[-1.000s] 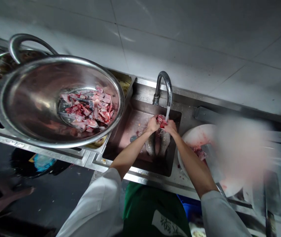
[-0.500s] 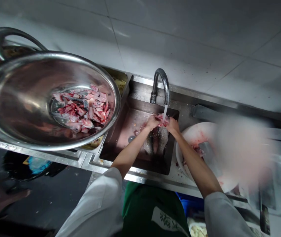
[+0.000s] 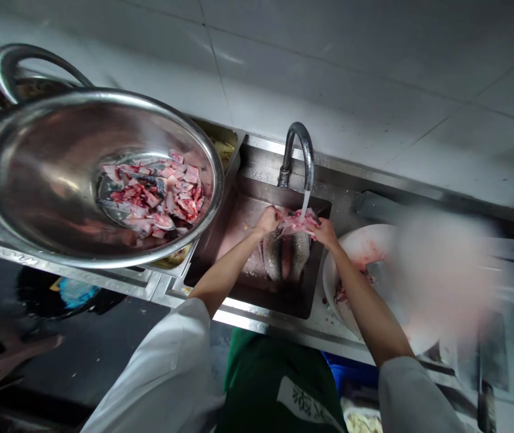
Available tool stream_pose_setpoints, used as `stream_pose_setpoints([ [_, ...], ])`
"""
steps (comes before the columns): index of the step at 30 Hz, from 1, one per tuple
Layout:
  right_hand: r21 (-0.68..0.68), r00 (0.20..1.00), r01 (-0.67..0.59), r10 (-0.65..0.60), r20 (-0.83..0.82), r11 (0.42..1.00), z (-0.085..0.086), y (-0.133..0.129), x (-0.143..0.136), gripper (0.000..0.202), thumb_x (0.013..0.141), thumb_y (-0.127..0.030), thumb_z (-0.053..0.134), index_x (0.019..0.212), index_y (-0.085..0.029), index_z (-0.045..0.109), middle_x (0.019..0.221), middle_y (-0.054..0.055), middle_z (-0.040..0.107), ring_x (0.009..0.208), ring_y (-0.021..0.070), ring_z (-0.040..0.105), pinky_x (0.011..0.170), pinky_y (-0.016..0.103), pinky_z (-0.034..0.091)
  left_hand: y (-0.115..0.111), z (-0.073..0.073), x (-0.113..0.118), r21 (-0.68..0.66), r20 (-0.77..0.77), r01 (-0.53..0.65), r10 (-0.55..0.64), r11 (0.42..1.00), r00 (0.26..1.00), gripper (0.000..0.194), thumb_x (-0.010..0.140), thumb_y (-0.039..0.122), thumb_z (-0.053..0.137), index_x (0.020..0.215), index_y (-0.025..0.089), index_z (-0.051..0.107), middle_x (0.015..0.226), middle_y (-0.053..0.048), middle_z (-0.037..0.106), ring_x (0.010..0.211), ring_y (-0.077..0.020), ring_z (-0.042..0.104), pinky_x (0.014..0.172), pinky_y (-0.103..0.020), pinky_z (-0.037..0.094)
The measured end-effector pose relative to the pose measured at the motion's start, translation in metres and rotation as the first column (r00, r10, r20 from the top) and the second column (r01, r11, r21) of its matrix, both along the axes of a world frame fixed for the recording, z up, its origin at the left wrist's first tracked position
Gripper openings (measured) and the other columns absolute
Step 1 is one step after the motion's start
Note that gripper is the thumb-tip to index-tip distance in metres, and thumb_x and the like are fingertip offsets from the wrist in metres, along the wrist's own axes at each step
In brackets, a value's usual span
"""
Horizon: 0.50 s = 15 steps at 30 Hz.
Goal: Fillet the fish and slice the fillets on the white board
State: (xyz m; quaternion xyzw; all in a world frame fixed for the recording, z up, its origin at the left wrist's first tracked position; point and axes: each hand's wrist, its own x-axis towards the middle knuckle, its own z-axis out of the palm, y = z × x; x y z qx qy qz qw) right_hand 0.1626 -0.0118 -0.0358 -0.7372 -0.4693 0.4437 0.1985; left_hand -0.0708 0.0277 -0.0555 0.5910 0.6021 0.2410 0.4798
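A split-open fish [image 3: 273, 255] hangs in the steel sink [image 3: 220, 264], its speckled grey sides below and its raw pink flesh on top. My left hand [image 3: 269, 220] grips its upper left edge, fingers closed. On the opposite edge my right hand [image 3: 326, 232] is closed round the flesh. Water from the curved faucet [image 3: 300, 135] runs onto the flesh between both hands. The fish's lower end fades into the shadow of the sink.
At left a big steel bowl [image 3: 40, 180] holds cut fish pieces [image 3: 157, 195]. Right of the sink stands a white round board [image 3: 351, 240] with red stains and a cleaver blade [image 3: 385, 282]. A blur covers part of the right side.
My hands have moved apart a little, the left one leftward, and the fish's flesh is spread wider under the water. The view has shifted slightly.
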Motion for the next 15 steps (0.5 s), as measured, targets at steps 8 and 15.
stream_pose_setpoints([
  [8,-0.024,0.996,-0.042,0.039,-0.084,0.999,0.0,-0.004,0.001,0.032,0.082,-0.043,0.084,0.094,-0.016,0.073,0.049,-0.007,0.057,0.039,0.0103,0.051,0.039,0.018,0.039,0.004,0.006,0.009,-0.039,0.313,0.104,-0.086,0.994,0.946,0.031,0.077,0.03,0.085,0.101,0.011,0.08,0.102,-0.011,0.08,0.089,-0.0217,0.074,0.087,-0.034,0.061],
  [15,-0.042,0.997,-0.075,0.075,-0.02,0.996,-0.002,-0.003,-0.01,0.021,0.082,-0.033,0.083,0.091,-0.018,0.071,0.053,-0.007,0.055,0.043,0.0121,0.055,0.048,0.024,0.051,-0.004,0.005,0.035,-0.045,0.254,0.041,-0.028,0.998,0.967,0.013,0.078,0.024,0.074,0.078,0.01,0.076,0.067,0.001,0.067,0.06,-0.0123,0.06,0.062,-0.023,0.052],
])
